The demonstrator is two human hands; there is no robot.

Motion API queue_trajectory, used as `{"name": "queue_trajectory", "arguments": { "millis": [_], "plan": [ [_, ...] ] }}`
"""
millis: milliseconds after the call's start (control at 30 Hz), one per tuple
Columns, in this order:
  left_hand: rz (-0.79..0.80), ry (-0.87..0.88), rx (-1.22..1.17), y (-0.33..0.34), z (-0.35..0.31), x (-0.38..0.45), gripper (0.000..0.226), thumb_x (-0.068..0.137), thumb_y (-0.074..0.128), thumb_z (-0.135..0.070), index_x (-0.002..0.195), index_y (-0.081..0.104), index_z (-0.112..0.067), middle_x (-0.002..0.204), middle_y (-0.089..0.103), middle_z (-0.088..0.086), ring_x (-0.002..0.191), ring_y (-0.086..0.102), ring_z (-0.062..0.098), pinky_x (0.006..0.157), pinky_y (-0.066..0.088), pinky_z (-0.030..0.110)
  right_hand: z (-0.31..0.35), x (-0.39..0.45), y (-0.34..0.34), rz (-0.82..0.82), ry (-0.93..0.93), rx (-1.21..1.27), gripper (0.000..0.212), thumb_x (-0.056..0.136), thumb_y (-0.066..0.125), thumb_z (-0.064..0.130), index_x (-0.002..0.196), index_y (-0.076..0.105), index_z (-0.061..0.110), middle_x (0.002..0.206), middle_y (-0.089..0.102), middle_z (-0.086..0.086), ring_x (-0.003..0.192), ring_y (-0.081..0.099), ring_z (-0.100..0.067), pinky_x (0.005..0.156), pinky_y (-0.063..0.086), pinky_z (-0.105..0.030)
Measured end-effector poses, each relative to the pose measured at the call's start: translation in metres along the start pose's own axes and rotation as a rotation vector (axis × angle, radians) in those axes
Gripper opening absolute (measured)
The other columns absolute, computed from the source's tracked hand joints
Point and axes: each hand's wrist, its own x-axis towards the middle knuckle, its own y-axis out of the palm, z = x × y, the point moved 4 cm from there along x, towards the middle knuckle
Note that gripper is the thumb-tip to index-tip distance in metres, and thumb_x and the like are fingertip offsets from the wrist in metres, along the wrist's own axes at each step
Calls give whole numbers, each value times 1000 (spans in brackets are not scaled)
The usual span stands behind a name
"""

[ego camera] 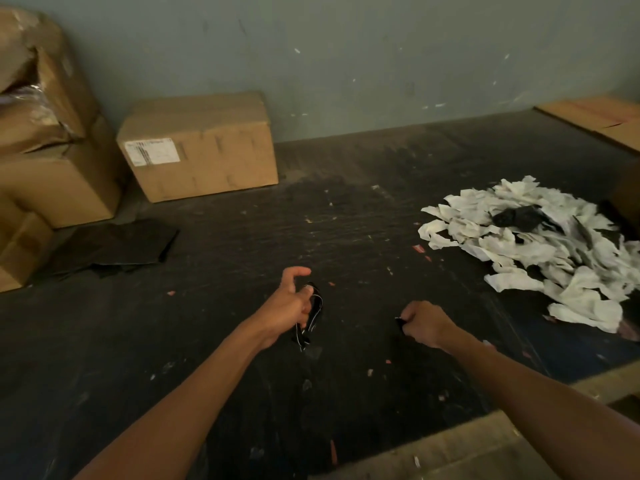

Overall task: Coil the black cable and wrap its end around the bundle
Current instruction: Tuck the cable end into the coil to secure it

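My left hand (289,306) holds the black cable (310,315) as a small bundle of loops above the dark bench (346,220). My thumb and lower fingers are closed on the loops, and my forefinger arches free above them. The loops hang down past my palm toward the near side. My right hand (424,322) is curled into a fist just to the right, apart from the left, pinching a short black piece at its left edge; it looks like the cable's end, though I cannot see a strand joining it to the bundle against the dark surface.

Farther right on the bench lies a heap of white scraps (540,251) with a dark lump among them. At the far left a cardboard box (201,147) with a white label stands against the wall, with larger cartons (45,133) stacked left of it. A flat black sheet (114,245) lies in front of those.
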Motion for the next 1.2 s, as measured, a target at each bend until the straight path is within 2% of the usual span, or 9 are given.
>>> {"name": "queue_trajectory", "arguments": {
  "millis": [133, 300, 467, 600, 733, 833, 900, 1067, 1200],
  "plan": [
    [-32, 63, 91, -4, 0, 1, 27, 105, 34, -20, 110, 59, -29, 68, 41, -4, 60, 37, 9, 59, 37, 27, 68, -12, -12, -84, -268, 296, 21, 91, 63, 17, 111, 67, 19, 92, 68, 3, 83, 65, -10, 72, 51, -25],
    [-85, 74, 129, -10, -11, -4, 38, 101, 40, -49, 92, 60, -18, 61, 46, -9, 54, 42, 6, 56, 38, 25, 141, -36, -16, -161, -569, 284, 20, 88, 67, 17, 106, 64, 26, 92, 66, 9, 81, 64, -3, 71, 51, -18],
    [-131, 89, 66, -24, -13, -9, 30, 104, 40, -34, 83, 56, -19, 63, 45, -5, 53, 40, 6, 53, 34, 27, 175, -47, -15, -209, -718, 247, 11, 87, 69, 17, 91, 65, 27, 82, 65, 9, 71, 62, -1, 64, 48, -14],
    [-133, 108, 9, -34, -14, -17, 29, 105, 38, -29, 85, 57, -18, 61, 46, -8, 54, 40, 6, 54, 33, 27, 189, -51, -13, -251, -807, 167, 5, 87, 69, 21, 90, 66, 25, 84, 62, 11, 77, 60, -2, 68, 50, -19],
    [-162, 152, -47, -40, -13, -23, 30, 105, 35, -27, 85, 55, -18, 63, 46, -7, 54, 41, 4, 56, 37, 26, 200, -52, -13, -268, -835, 191, 3, 89, 66, 20, 90, 67, 23, 85, 61, 11, 77, 59, -1, 66, 45, -15],
    [-208, 210, -102, -41, -16, -27, 30, 106, 33, -27, 85, 52, -16, 66, 46, -6, 55, 43, 3, 59, 40, 24, 206, -52, -12, -244, -787, 362, 4, 92, 62, 19, 89, 65, 19, 80, 65, 6, 72, 61, -2, 62, 49, -17],
    [-233, 254, -184, -40, -22, -29, 29, 106, 33, -24, 85, 50, -14, 66, 47, -6, 51, 46, -1, 55, 42, 19, 209, -54, -8, -256, -750, 499, 6, 94, 60, 18, 89, 63, 17, 78, 65, 3, 68, 61, -4, 60, 51, -20],
    [-255, 290, -291, -41, -32, -29, 29, 107, 32, -22, 85, 49, -13, 59, 51, -10, 48, 47, -3, 51, 43, 15, 217, -61, -1, -362, -699, 705, 8, 96, 56, 15, 89, 58, 14, 75, 61, 4, 65, 60, 1, 60, 49, -15],
    [-257, 296, -282, -43, -30, -29, 29, 106, 33, -24, 87, 53, -14, 62, 53, -10, 52, 49, -3, 55, 44, 16, 218, -59, 4, -376, -656, 779, 7, 96, 55, 14, 90, 56, 14, 79, 64, -2, 68, 63, -7, 62, 54, -23]
  ]
}}
